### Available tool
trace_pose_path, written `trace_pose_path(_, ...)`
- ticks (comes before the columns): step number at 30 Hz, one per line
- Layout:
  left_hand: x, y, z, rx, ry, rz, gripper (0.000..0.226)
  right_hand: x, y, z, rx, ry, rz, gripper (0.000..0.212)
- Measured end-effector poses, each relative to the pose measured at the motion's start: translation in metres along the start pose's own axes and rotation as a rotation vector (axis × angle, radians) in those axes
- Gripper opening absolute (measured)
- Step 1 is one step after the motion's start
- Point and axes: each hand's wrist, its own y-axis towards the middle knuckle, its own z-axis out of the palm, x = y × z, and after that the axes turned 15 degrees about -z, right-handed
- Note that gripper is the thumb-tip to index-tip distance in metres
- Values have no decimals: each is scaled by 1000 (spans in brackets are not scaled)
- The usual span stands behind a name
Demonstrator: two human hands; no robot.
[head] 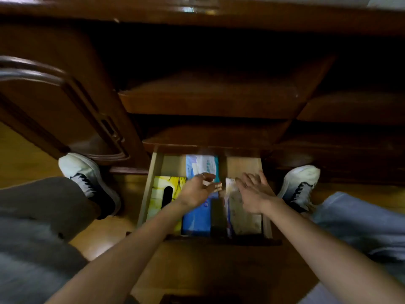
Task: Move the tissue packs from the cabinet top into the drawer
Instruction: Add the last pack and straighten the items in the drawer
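Observation:
The bottom drawer (151, 172) of a dark wooden cabinet stands pulled out below me. Inside lie a yellow tissue pack (161, 194) at the left, a blue pack (197, 218) in the middle, a light blue pack (202, 164) at the back and a pale patterned pack (243, 213) at the right. My left hand (197, 189) hovers over the middle with relaxed, slightly bent fingers and holds nothing. My right hand (254, 191) is spread flat above the pale pack, fingers straight. Whether either hand touches a pack is unclear in the blur.
Two closed drawers (208, 102) jut out above the open one. An open cabinet door (65, 110) hangs at the left. My white shoes (85, 174) stand on the wooden floor (105, 233) either side of the drawer, knees in grey trousers in front.

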Motion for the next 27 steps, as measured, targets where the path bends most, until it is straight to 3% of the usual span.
trace_pose_path(3,-39,-32,-70,-255,141,213,26,12,-30,-63,-255,125,-52,59)
trace_pose_path(6,-92,-67,-137,-619,222,498,24,18,-72,-143,-736,100,-87,37)
trace_pose_path(9,-154,-97,-193,-871,225,697,22,11,-116,-219,-1262,-36,-165,22)
trace_pose_path(11,-194,-104,-220,-949,232,753,22,-3,-134,-263,-1415,-103,-187,18)
trace_pose_path(14,-242,-94,-245,-977,303,753,27,-41,-139,-309,-1409,-109,-25,25)
trace_pose_path(16,-264,-73,-250,-967,401,717,28,-73,-135,-327,-1282,-1,134,38)
trace_pose_path(18,-284,-50,-241,-915,490,639,33,-106,-129,-335,-1168,73,301,52)
trace_pose_path(23,-352,-5,-201,-742,663,544,57,-191,-121,-357,-1204,43,776,79)
trace_pose_path(27,-361,20,-201,-713,679,504,71,-248,-115,-370,-1052,221,960,92)
